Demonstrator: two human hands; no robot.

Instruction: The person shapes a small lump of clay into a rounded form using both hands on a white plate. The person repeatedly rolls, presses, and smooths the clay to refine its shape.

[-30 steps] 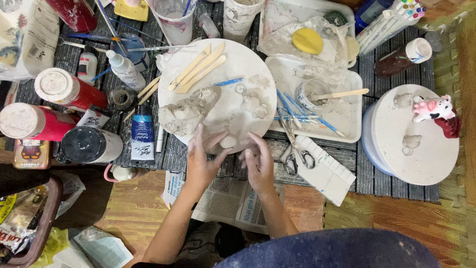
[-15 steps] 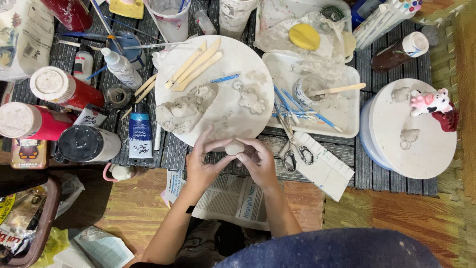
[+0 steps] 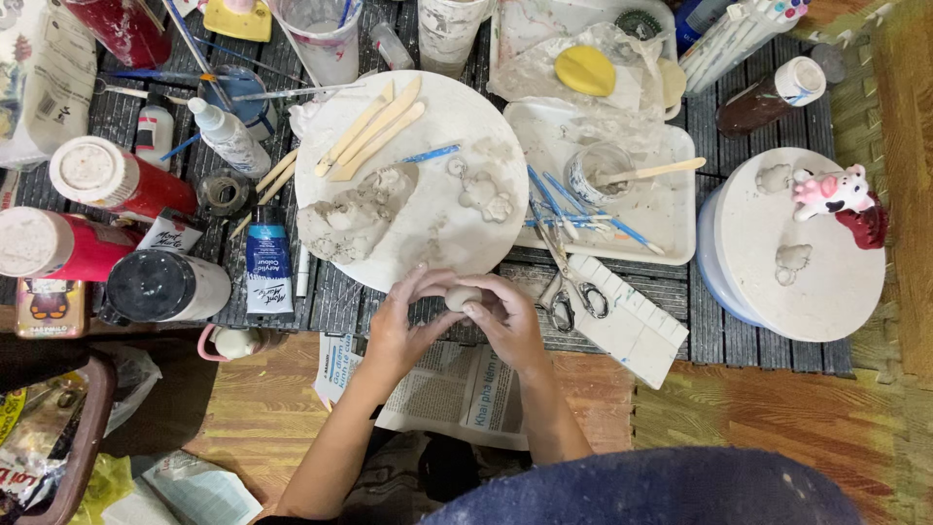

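Currently clay ball (image 3: 463,297) sits between both hands: left hand (image 3: 403,329) cups it, right hand (image 3: 505,321) fingers pinch it, just below round white board (image 3: 466,146).

I sat in a craft workspace: clay lump (image 3: 352,222) on round board (image 3: 457,136), wooden modelling tools (image 3: 374,126), paint tube (image 3: 267,270), scissors (image 3: 569,282)

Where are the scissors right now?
In the head view, the scissors lie right of the right hand, between the round white board and the white ruler.
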